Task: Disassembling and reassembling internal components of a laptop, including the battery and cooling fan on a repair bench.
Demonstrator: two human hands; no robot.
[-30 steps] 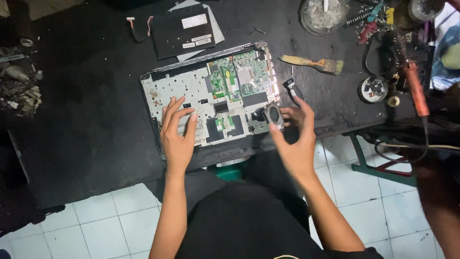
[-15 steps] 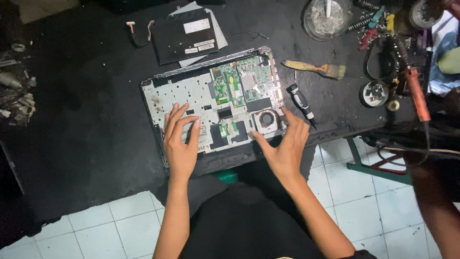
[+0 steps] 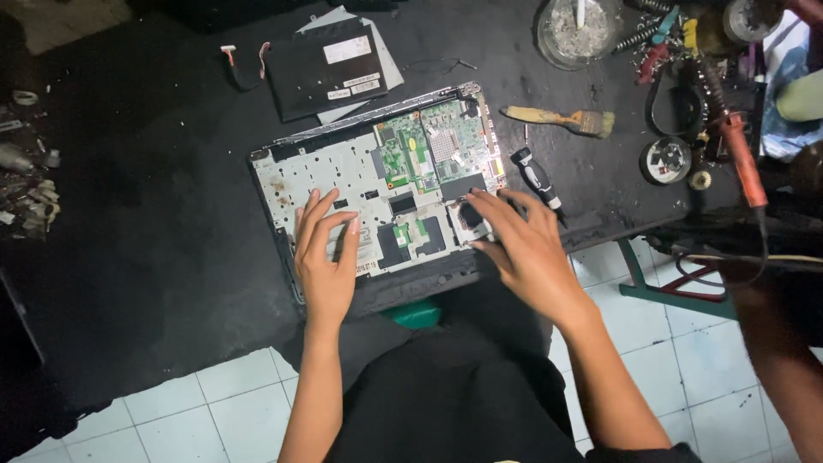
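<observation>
An opened laptop base (image 3: 343, 171) lies on the black work mat, its green circuit board (image 3: 429, 150) exposed at the upper right. My left hand (image 3: 324, 257) rests flat on the grey metal plate at the lower left of the base, fingers apart. My right hand (image 3: 525, 249) lies over the lower right corner where the round fan sits, fingers spread on it; the fan is mostly hidden beneath. A black screwdriver (image 3: 537, 178) lies on the mat just right of the laptop, close to my right fingertips.
A black battery pack (image 3: 321, 73) lies above the laptop. A paint brush (image 3: 561, 118), a soldering iron (image 3: 741, 154), a round dish (image 3: 576, 30) and tangled tools crowd the right. Small scrap parts (image 3: 26, 189) lie at the left edge. Another person's arm (image 3: 771, 343) is at the right.
My right hand put the screwdriver down beside the laptop and set the round fan into the lower right corner, then pressed flat over it. My left hand stayed on the plate.
</observation>
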